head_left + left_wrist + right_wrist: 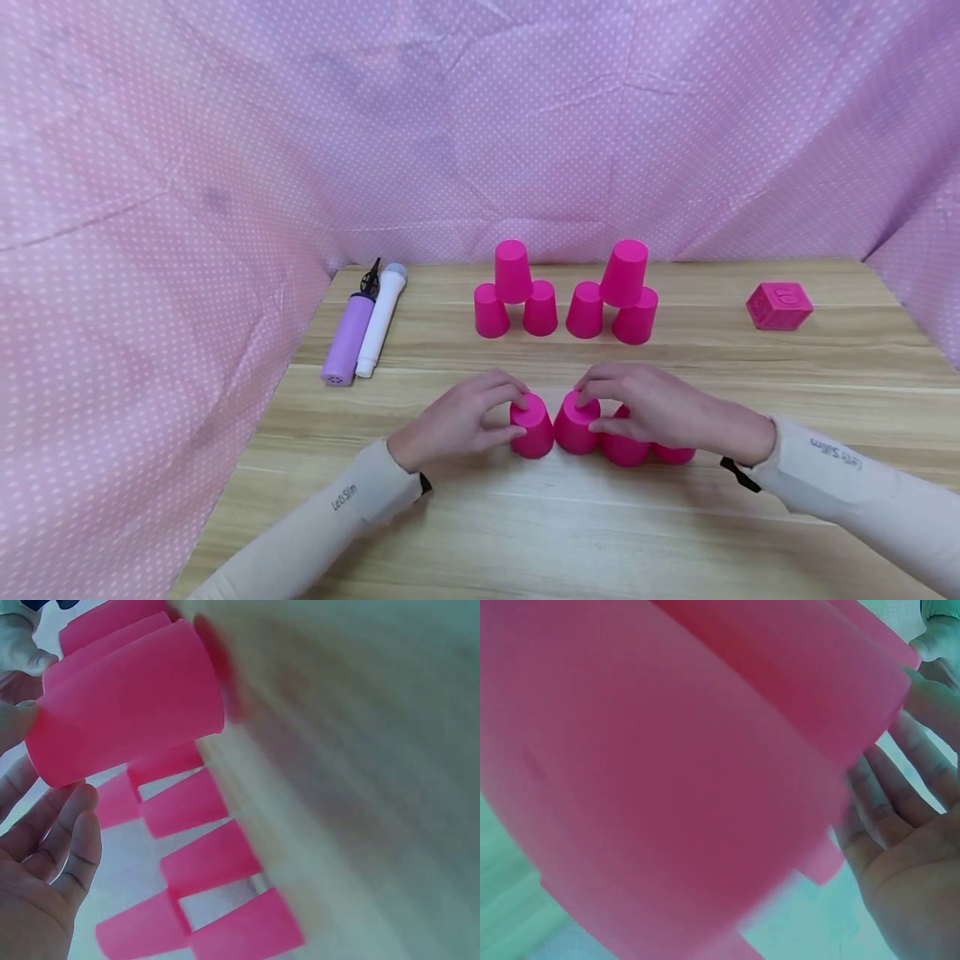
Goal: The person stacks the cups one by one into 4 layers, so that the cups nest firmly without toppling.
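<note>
Left hand point(467, 417) pinches a near cup point(533, 436), right hand point(654, 403) the neighbouring cup point(574, 432); both spans narrow, about cup-top width. Both cups mouth-down, long axes vertical.

Head view high, forward-down; wrist views close, sharing cups point(532, 432).

Dotted cloth point(480, 125) behind wooden tabletop point(555, 542)
</note>
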`<action>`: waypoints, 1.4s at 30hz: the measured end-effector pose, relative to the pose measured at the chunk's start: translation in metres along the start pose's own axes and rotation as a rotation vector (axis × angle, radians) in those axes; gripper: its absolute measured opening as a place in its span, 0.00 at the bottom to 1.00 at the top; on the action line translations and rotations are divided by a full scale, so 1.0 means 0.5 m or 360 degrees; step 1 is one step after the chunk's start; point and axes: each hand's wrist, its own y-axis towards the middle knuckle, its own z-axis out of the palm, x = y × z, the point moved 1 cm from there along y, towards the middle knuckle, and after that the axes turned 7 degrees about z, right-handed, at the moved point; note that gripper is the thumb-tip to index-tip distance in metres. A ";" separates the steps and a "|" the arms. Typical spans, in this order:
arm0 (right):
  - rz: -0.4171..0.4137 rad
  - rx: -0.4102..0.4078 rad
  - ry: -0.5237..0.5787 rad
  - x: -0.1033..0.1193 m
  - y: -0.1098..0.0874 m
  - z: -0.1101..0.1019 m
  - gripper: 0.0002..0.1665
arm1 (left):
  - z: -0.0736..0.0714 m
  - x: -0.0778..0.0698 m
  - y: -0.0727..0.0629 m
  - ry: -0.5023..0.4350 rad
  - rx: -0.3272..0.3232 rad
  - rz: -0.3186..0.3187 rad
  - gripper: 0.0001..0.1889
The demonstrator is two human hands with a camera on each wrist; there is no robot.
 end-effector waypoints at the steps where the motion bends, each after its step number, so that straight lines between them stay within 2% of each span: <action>1: -0.0023 -0.0028 -0.0002 -0.001 0.001 -0.005 0.21 | -0.007 0.000 0.002 0.0008 -0.0026 0.0010 0.16; 4: -0.0095 -0.0146 0.0009 -0.004 0.009 -0.029 0.20 | -0.038 0.003 0.014 0.0028 -0.0143 0.0088 0.16; 9: -0.0230 -0.0452 0.0015 -0.020 0.040 -0.095 0.21 | -0.119 0.010 0.051 0.0110 -0.0408 0.0320 0.16; 11: -0.0237 -0.0556 0.0007 -0.028 0.057 -0.126 0.20 | -0.156 0.010 0.071 0.0161 -0.0497 0.0376 0.15; 13: -0.0182 -0.0634 -0.0013 -0.036 0.075 -0.156 0.18 | -0.196 0.009 0.093 0.0204 -0.0573 0.0391 0.13; 17: 0.0062 -0.0626 -0.0063 -0.057 0.116 -0.201 0.14 | -0.272 0.014 0.140 0.0311 -0.0656 0.0298 0.10; 21: 0.0294 -0.0487 -0.0104 -0.085 0.161 -0.218 0.13 | -0.320 0.024 0.190 0.0416 -0.0648 0.0102 0.12; 24: 0.0407 -0.0370 -0.0082 -0.110 0.193 -0.214 0.13 | -0.334 0.036 0.225 0.0472 -0.0617 -0.0028 0.13; 26: 0.0470 -0.0311 -0.0051 -0.125 0.210 -0.208 0.13 | -0.334 0.046 0.246 0.0488 -0.0609 -0.0055 0.13; 31: 0.0561 -0.0234 0.0014 -0.149 0.229 -0.194 0.14 | -0.325 0.063 0.288 0.0460 -0.0583 -0.0045 0.12; 42: 0.0628 -0.0208 0.0065 -0.152 0.238 -0.185 0.17 | -0.298 0.082 0.331 0.0394 -0.0396 -0.0247 0.14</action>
